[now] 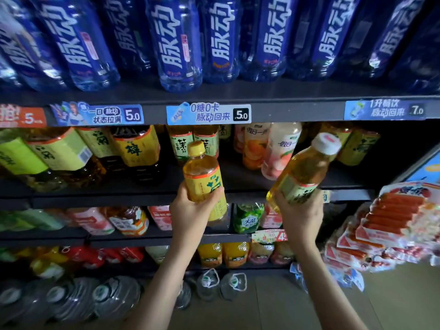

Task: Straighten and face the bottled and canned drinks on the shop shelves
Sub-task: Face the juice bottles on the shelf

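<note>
Holding a yellow-capped tea bottle (202, 172) upright in my left hand (190, 210), fingers wrapped round, my right hand (300, 210) grips a tilted white-capped tea bottle (302, 172), ready for facing.

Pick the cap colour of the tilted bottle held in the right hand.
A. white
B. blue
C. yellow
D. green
A: the tilted bottle gripped by the right hand carries a white cap; the yellow cap sits on the upright bottle held by the left hand.
</note>
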